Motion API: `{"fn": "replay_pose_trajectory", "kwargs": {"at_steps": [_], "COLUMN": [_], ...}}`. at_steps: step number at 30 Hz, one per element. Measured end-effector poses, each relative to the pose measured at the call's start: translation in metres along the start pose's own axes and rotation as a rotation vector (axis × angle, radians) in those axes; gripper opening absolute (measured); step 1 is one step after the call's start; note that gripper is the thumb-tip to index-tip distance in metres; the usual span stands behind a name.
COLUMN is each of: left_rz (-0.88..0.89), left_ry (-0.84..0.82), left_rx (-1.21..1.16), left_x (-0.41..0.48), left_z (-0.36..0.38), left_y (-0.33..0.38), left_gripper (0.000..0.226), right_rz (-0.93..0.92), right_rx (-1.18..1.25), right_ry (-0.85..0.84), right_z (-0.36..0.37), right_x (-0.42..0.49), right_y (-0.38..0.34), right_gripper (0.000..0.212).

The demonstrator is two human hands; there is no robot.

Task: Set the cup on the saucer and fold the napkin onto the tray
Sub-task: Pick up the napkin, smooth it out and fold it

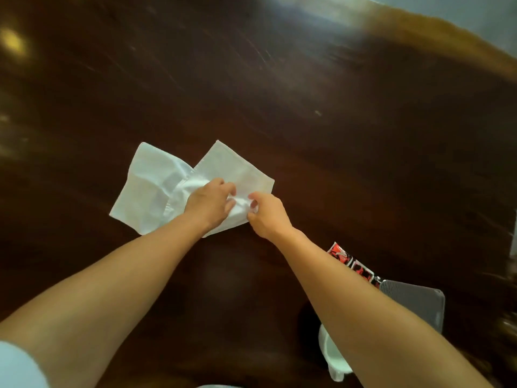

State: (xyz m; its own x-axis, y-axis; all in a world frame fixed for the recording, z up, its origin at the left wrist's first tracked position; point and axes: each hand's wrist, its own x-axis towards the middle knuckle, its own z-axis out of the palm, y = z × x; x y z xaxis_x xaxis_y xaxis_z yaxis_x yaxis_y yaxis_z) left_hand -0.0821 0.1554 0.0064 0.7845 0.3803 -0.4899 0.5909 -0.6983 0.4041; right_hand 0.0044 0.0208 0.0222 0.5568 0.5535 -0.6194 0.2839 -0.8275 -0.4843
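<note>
A white cloth napkin [151, 189] lies crumpled and partly spread on the dark wooden table [335, 135], near the middle of the view. My left hand [209, 203] pinches a bunched fold of it from above. My right hand [265, 214] grips the same bunched cloth just to the right, thumb and fingers closed on the fabric. A white cup [333, 357] stands at the lower right, mostly hidden under my right forearm. No saucer or tray can be made out.
A grey flat object [419, 301] lies at the lower right with a red, black and white patterned strap [349, 261] beside it. The table's far edge [461, 32] runs along the upper right. The picture is blurred by motion.
</note>
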Motion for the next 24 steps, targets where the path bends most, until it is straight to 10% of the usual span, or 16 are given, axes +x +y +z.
{"fn": "replay_pose_trajectory", "kwargs": {"at_steps": [11, 15, 24], "left_rz": [-0.18, -0.235, -0.454], "left_ry": [-0.145, -0.009, -0.167], "left_rx": [0.287, 0.603, 0.175], "left_x": [-0.09, -0.118, -0.16], "left_z": [0.036, 0.05, 0.067], "left_y": [0.005, 0.002, -0.006], "left_gripper": [0.036, 0.074, 0.122], "right_rz": [0.055, 0.041, 0.062], "right_rx": [-0.114, -0.27, -0.125], "right_ry": [-0.255, -0.142, -0.219], "right_z": [0.061, 0.094, 0.078], "right_x": [-0.091, -0.124, -0.121], "right_y": [0.034, 0.045, 0.048], "right_gripper": [0.033, 0.03, 0.031]}}
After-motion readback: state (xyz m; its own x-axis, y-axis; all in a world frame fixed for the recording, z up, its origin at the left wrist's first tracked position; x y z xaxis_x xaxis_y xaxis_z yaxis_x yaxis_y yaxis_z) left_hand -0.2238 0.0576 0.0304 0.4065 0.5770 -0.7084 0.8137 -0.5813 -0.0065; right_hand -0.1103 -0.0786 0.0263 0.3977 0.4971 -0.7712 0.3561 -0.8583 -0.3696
